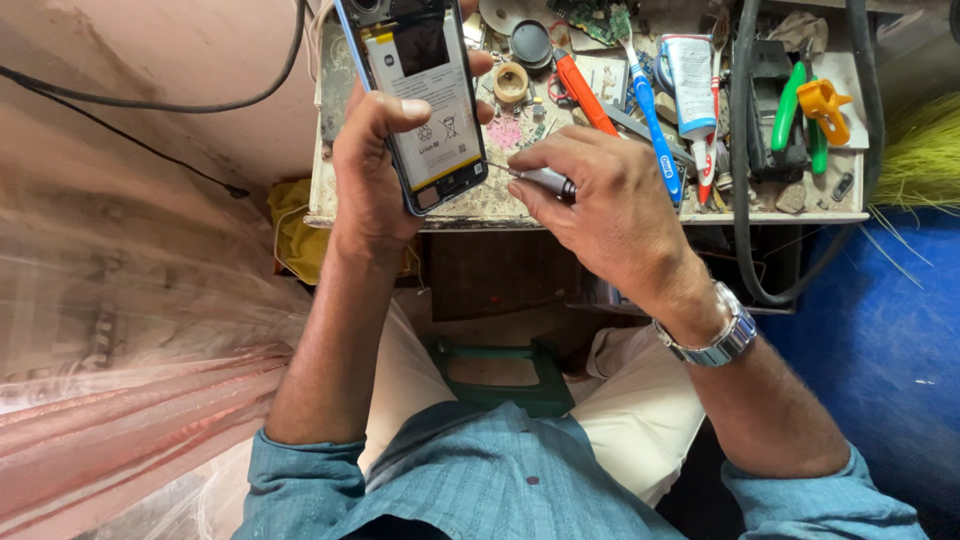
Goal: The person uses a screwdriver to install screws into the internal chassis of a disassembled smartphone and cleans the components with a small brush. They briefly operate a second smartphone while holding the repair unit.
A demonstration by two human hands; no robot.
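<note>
My left hand (372, 165) holds an opened phone (412, 95) upright over the workbench, its back cover off and the pale battery showing. My right hand (600, 195) grips a small screwdriver (545, 180) with a silver and dark handle. The thin tip points left at the phone's lower right edge, close to it or touching. A metal watch sits on my right wrist.
The worn white workbench (640, 215) carries a blue toothbrush (652, 115), an orange-handled tool (585, 95), a white tube (690, 85), green and yellow tools (805, 105), a tape roll (511, 82) and a black cable (742, 150). A green stool (500, 375) stands below. Pink plastic sheeting lies left.
</note>
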